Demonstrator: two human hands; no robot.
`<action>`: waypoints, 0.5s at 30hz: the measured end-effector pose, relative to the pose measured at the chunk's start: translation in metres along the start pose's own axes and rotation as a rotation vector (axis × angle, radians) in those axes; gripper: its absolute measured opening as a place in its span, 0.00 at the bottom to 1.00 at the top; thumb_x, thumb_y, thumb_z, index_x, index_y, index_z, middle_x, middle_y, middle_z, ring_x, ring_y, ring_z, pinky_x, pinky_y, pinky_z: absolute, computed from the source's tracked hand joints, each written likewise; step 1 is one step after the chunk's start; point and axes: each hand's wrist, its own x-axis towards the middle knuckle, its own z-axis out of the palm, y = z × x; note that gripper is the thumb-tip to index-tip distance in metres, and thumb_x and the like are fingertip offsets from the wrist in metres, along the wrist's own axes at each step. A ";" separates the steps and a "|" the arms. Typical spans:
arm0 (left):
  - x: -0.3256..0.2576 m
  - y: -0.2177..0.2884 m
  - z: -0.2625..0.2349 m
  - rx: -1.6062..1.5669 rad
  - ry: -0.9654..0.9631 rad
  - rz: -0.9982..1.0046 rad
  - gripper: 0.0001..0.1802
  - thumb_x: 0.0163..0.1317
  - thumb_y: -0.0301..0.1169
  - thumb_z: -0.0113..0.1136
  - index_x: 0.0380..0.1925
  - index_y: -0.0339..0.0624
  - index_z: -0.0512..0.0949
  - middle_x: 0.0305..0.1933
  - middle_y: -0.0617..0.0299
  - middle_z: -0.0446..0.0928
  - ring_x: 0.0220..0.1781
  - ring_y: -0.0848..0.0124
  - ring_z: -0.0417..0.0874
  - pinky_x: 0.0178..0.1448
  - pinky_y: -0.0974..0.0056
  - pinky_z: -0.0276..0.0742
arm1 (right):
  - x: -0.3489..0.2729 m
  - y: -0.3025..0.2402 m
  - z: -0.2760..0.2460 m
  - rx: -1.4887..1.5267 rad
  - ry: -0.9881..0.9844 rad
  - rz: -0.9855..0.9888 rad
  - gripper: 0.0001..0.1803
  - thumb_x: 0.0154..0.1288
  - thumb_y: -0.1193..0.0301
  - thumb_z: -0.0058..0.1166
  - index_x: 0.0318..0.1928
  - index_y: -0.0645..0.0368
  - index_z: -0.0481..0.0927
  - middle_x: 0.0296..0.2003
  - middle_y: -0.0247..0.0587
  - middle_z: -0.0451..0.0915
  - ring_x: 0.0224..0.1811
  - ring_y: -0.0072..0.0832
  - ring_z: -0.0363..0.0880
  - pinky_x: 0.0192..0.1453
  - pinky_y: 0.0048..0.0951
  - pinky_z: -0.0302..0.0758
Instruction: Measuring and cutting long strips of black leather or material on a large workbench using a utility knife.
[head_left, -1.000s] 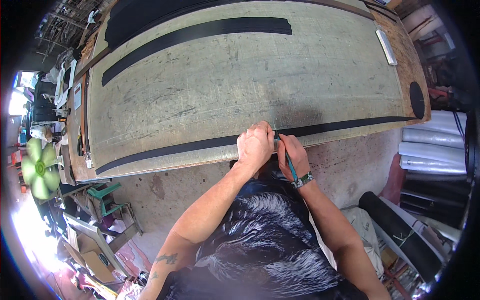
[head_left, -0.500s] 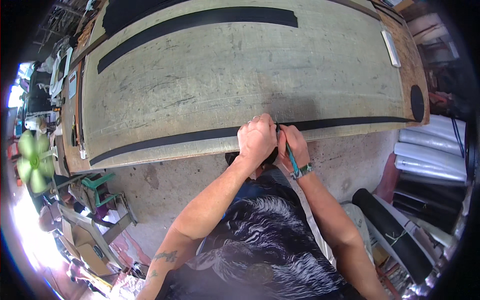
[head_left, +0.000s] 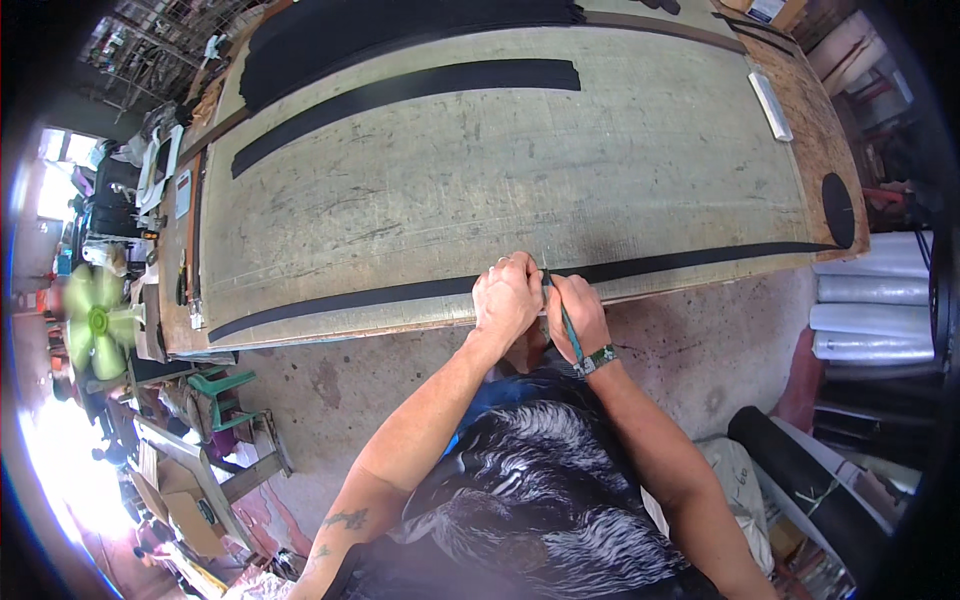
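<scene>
My left hand (head_left: 508, 298) presses down on a long narrow black strip (head_left: 340, 303) that runs along the near edge of a big worn workbench (head_left: 500, 180). My right hand (head_left: 578, 315) sits right beside it and holds a thin green-handled tool (head_left: 560, 310), tip on the strip next to my left fingers. The strip continues to the right (head_left: 720, 257) toward the bench corner. A green woven band is on my right wrist.
A wider black strip (head_left: 400, 95) and a stack of black sheet (head_left: 400, 30) lie at the bench's far side. A black oval piece (head_left: 838, 208) and a pale bar (head_left: 770, 105) lie at right. White rolls (head_left: 870, 315), a black roll (head_left: 810, 490), a green fan (head_left: 95, 320).
Both hands have stayed together at the same spot on the strip; only the view has shifted slightly.
</scene>
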 end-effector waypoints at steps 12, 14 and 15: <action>0.003 0.003 -0.002 -0.021 0.010 0.011 0.07 0.59 0.32 0.65 0.32 0.41 0.79 0.29 0.52 0.81 0.35 0.51 0.84 0.41 0.50 0.79 | -0.010 -0.007 -0.003 -0.021 0.010 -0.006 0.09 0.68 0.74 0.51 0.43 0.68 0.78 0.33 0.53 0.76 0.36 0.50 0.77 0.42 0.48 0.74; 0.002 0.004 -0.008 -0.036 -0.032 -0.021 0.07 0.59 0.31 0.65 0.32 0.41 0.79 0.29 0.52 0.81 0.35 0.51 0.84 0.41 0.50 0.79 | -0.005 -0.008 0.001 -0.036 -0.018 0.004 0.08 0.67 0.74 0.51 0.42 0.68 0.78 0.32 0.53 0.76 0.35 0.50 0.77 0.42 0.47 0.74; 0.001 0.003 -0.007 -0.045 -0.025 -0.026 0.07 0.59 0.31 0.65 0.32 0.41 0.79 0.29 0.52 0.81 0.35 0.51 0.84 0.41 0.50 0.79 | -0.002 -0.009 0.002 -0.046 -0.033 0.015 0.07 0.67 0.75 0.52 0.41 0.67 0.78 0.31 0.52 0.75 0.34 0.50 0.77 0.41 0.47 0.74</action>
